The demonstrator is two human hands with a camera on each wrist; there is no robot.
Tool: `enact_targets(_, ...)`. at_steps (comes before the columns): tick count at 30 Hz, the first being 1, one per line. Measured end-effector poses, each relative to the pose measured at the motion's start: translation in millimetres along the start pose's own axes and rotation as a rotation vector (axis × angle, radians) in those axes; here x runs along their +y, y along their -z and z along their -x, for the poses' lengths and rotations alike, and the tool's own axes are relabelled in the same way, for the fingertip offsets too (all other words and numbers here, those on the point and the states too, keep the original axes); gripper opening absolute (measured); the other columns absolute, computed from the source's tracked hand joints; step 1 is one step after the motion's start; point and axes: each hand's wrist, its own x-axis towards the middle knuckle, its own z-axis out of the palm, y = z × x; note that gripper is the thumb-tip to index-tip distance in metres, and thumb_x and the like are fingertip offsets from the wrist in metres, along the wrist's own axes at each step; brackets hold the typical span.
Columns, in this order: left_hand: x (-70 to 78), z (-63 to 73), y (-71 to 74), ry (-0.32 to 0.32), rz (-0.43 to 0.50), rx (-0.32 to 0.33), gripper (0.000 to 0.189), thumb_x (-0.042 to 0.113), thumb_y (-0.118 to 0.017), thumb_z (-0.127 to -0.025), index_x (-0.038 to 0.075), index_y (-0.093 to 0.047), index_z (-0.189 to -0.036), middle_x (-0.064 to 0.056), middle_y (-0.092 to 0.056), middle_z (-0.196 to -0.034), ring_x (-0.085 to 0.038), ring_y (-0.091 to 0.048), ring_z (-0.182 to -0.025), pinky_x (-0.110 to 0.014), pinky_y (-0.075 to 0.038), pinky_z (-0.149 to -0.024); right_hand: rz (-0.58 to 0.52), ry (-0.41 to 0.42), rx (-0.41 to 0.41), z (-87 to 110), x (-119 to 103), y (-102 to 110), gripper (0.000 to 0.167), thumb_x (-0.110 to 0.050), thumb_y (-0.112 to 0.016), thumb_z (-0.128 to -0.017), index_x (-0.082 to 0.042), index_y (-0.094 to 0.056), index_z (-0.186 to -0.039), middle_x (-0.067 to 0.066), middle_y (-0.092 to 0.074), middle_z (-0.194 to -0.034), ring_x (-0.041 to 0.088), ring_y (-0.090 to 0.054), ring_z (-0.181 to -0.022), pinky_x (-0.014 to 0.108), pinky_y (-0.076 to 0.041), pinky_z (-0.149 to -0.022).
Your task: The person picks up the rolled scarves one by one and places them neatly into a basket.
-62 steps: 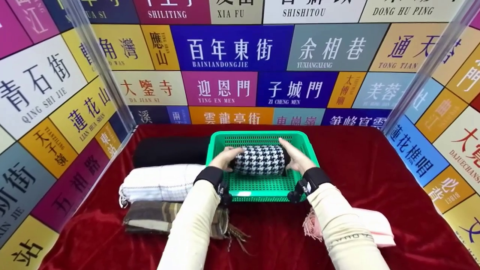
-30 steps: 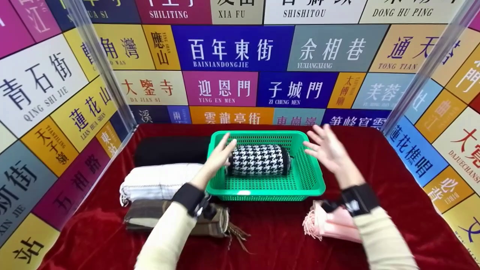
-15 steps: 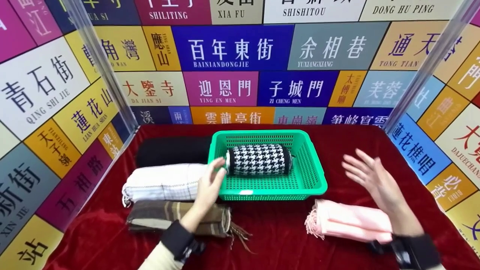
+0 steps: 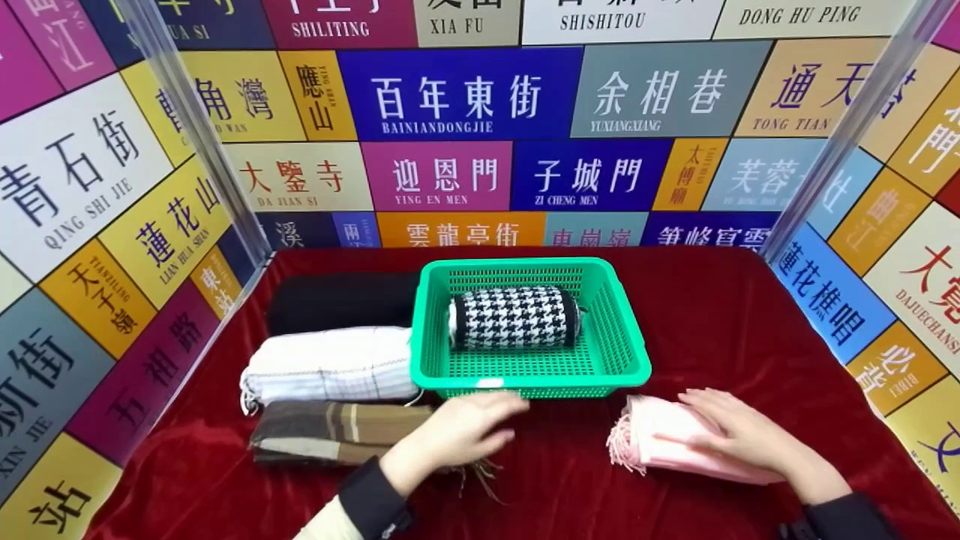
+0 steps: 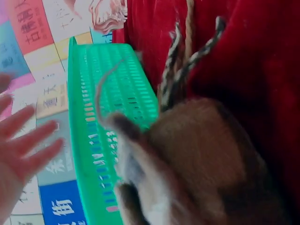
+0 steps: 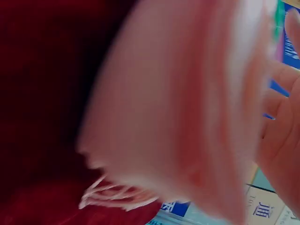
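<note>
My right hand (image 4: 739, 431) hovers over a folded pink scarf (image 4: 667, 435) at the front right, fingers extended. In the right wrist view, the scarf's blurred folds (image 6: 154, 108) lie beside the palm (image 6: 283, 136). My left hand (image 4: 461, 431) is in front of the basket, over the fringed end of a brown plaid scarf (image 4: 330, 435). Spread fingers (image 5: 33, 140) show in the left wrist view, apart from that scarf. A rolled black-and-white houndstooth scarf (image 4: 517, 317) lies inside the green plastic basket (image 4: 611, 375).
Left of the basket lie a white checked scarf (image 4: 330, 364) and a black folded cloth (image 4: 341, 300), with the brown scarf nearest. Red velvet (image 4: 555, 480) covers the table. Panels with printed signs (image 4: 465, 94) wall in the back and sides.
Both hands have let go of the houndstooth scarf, leaving it in the basket. They have drawn back and apart, the right one to the pink scarf, the left to the basket's front.
</note>
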Motion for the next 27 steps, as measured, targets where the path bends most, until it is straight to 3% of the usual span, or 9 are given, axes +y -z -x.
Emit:
enact_targets(1, 1.3, 0.2, -2.5, -0.023, -0.053, -0.052, 0.037, 0.024, -0.058, -0.086, 0.012, -0.056, -0.121, -0.004, -0.061, -0.117, -0.015, -0.058, -0.108, -0.026, -0.045, -0.091, 0.01, 0.013, -0.01, 1.8, 2, -3, 0.06, -0.034, -0.07, -0.077, -0.002, -0.054, -0.125, 0.019, -0.054, -0.124, 0.032, -0.043, -0.122, 0.002, -0.002, -0.1)
enact_targets(4, 3.8, 3.1, -10.0, -0.043, -0.127, -0.153, 0.034, 0.026, -0.06, -0.085, 0.015, -0.059, -0.117, 0.001, -0.063, -0.111, -0.012, -0.061, -0.099, -0.023, -0.048, -0.084, 0.037, 0.025, -0.038, 5.9, 5, -10, 0.073, -0.044, -0.071, -0.071, -0.007, -0.05, -0.131, 0.018, -0.048, -0.132, 0.024, -0.035, -0.129, 0.034, -0.014, -0.112)
enact_targets(6, 4.3, 5.9, -14.5, -0.027, -0.132, -0.198, 0.033, 0.026, -0.061, -0.084, 0.015, -0.06, -0.116, 0.002, -0.063, -0.109, -0.011, -0.061, -0.095, -0.024, -0.048, -0.08, 0.036, 0.005, -0.078, 8.3, 4, -14, 0.084, -0.049, -0.073, -0.066, -0.01, -0.045, -0.135, 0.019, -0.043, -0.136, 0.027, -0.03, -0.131, 0.055, -0.021, -0.104)
enact_targets(8, 4.2, 8.8, -18.0, -0.005, -0.125, -0.239, 0.032, 0.026, -0.061, -0.085, 0.016, -0.06, -0.115, 0.003, -0.063, -0.108, -0.011, -0.062, -0.094, -0.025, -0.049, -0.078, 0.048, -0.016, -0.111, 10.0, 3, -17, 0.093, -0.048, -0.076, -0.06, -0.01, -0.041, -0.138, 0.019, -0.039, -0.139, 0.037, -0.034, -0.127, 0.067, -0.027, -0.091)
enact_targets(11, 2.7, 12.0, -21.9, 0.031, -0.115, -0.298, 0.031, 0.026, -0.06, -0.085, 0.017, -0.06, -0.115, 0.004, -0.064, -0.107, -0.011, -0.062, -0.093, -0.026, -0.049, -0.076, 0.092, -0.022, -0.128, 11.2, 3, -22, 0.097, -0.035, -0.079, -0.055, -0.008, -0.038, -0.138, 0.019, -0.038, -0.139, 0.04, -0.038, -0.12, 0.067, -0.03, -0.087)
enact_targets(15, 1.2, 15.4, -25.3, 0.063, -0.107, -0.343, 0.031, 0.026, -0.06, -0.085, 0.019, -0.06, -0.116, 0.004, -0.064, -0.107, -0.012, -0.062, -0.093, -0.028, -0.049, -0.075, 0.19, 0.026, -0.063, 9.1, 6, -29, 0.089, -0.022, -0.076, -0.051, -0.005, -0.044, -0.132, 0.016, -0.049, -0.127, 0.033, -0.049, -0.11, 0.056, -0.042, -0.079)
enact_targets(22, 2.6, 18.0, -27.8, 0.077, -0.059, -0.363, 0.032, 0.027, -0.059, -0.086, 0.018, -0.06, -0.117, 0.003, -0.064, -0.108, -0.012, -0.062, -0.095, -0.029, -0.048, -0.076, 0.282, 0.117, 0.043, 2.3, 13, -34, 0.079, -0.023, -0.075, -0.049, -0.008, -0.054, -0.124, 0.003, -0.06, -0.095, 0.02, -0.057, -0.083, 0.038, -0.043, -0.062)
enact_targets(27, 1.4, 19.0, -28.4, 0.075, -0.027, -0.347, 0.031, 0.026, -0.059, -0.086, 0.018, -0.06, -0.116, 0.002, -0.065, -0.107, -0.011, -0.062, -0.095, -0.027, -0.049, -0.078, 0.304, 0.2, 0.146, 4.0, 13, -31, 0.067, -0.025, -0.075, -0.054, -0.011, -0.06, -0.118, -0.002, -0.061, -0.083, 0.015, -0.057, -0.073, 0.033, -0.043, -0.058)
